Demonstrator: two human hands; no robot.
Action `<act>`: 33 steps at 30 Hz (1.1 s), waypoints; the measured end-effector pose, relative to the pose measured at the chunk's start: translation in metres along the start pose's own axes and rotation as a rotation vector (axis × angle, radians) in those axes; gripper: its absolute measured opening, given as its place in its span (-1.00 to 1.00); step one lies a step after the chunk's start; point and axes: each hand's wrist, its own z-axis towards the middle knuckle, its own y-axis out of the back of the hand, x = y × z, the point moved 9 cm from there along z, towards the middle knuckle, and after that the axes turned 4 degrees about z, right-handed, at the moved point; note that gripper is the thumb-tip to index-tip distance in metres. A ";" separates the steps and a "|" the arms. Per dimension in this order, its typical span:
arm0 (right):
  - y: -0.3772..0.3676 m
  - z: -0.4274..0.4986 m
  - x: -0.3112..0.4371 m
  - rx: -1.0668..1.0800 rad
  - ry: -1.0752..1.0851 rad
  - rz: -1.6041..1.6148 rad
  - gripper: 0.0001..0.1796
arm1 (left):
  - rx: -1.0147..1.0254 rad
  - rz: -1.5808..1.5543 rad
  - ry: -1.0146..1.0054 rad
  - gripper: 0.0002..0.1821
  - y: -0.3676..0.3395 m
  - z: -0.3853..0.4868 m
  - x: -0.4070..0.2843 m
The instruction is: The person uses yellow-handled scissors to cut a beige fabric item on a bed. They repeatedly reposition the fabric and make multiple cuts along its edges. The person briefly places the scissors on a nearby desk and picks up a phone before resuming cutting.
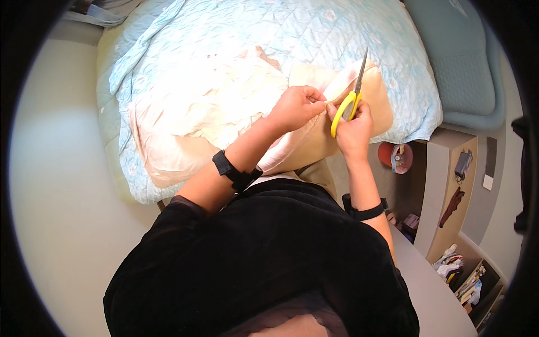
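Note:
Scissors with yellow handles (346, 110) rest in my right hand (357, 128), their blades pointing up and away from me, with the tips close together. My right fingertips also pinch the edge of a beige fabric piece (374, 90). Close beside them, my left hand (297, 107) pinches the same edge between thumb and fingers. A pinkish-white strip or seam runs from the hands down toward my lap. Crumpled cream cloth (219, 92) lies left of my hands, partly washed out by bright light. What exactly is between the fingertips is too small to tell.
A bed with a light blue quilted cover (261, 25) lies before me. At the right are a blue-green cushioned pad (454, 59), a red bin (385, 153), a cabinet (440, 168) with items hung on its side, and shelves (471, 286) holding various items. A pale wall stands left.

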 end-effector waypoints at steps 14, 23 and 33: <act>-0.010 0.008 -0.002 0.211 -0.051 0.309 -0.69 | -0.229 0.496 -0.355 -0.86 0.004 -0.011 -0.055; 0.000 -0.005 -0.001 0.111 -0.097 0.182 -0.71 | -0.407 0.495 -0.370 -0.92 0.012 -0.019 -0.052; -0.006 0.010 -0.009 0.209 -0.114 0.320 -0.72 | -0.208 0.555 -0.723 -0.91 0.003 -0.009 -0.080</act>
